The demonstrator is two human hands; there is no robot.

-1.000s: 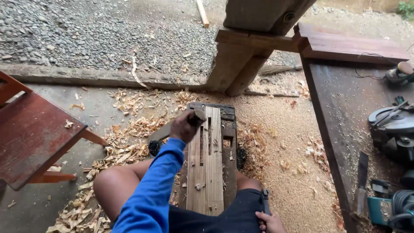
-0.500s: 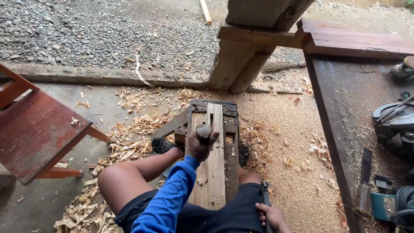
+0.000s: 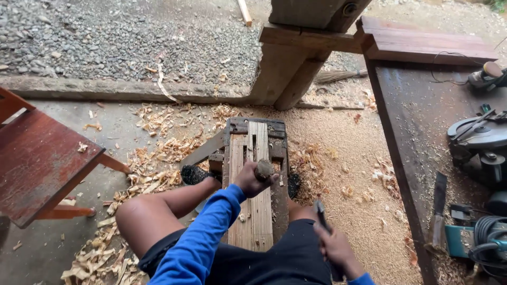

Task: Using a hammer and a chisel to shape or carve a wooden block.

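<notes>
- Change since 1 s ago: the left hand with its mallet has dropped from the far end of the wooden bench to mid-plank; the right hand has come up from the lower edge of the frame, bringing a chisel into view.
- Left hand: centre of frame, blue sleeve; fingers clamped around the mallet handle, the dark rounded head poking out just right of the knuckles and resting on or just over the plank.
- Right hand: lower right of centre, fingers closed around the chisel; the blade points up-frame, its tip beside the bench's right edge and clear of the wood.
- Wooden bench: narrow, pale slats in a dark frame, running from centre to the lower edge, straddled by the seated person's bare legs.
- Progress, judged: heaps of wood shavings left of the bench and sawdust to its right suggest much cutting is done. Mallet and chisel sit apart, so no strike is in hand; what remains cannot be told.
- Surroundings: red-brown table at the left edge; dark desk along the right edge carrying a circular saw and a coiled cable; gravel across the upper left.
</notes>
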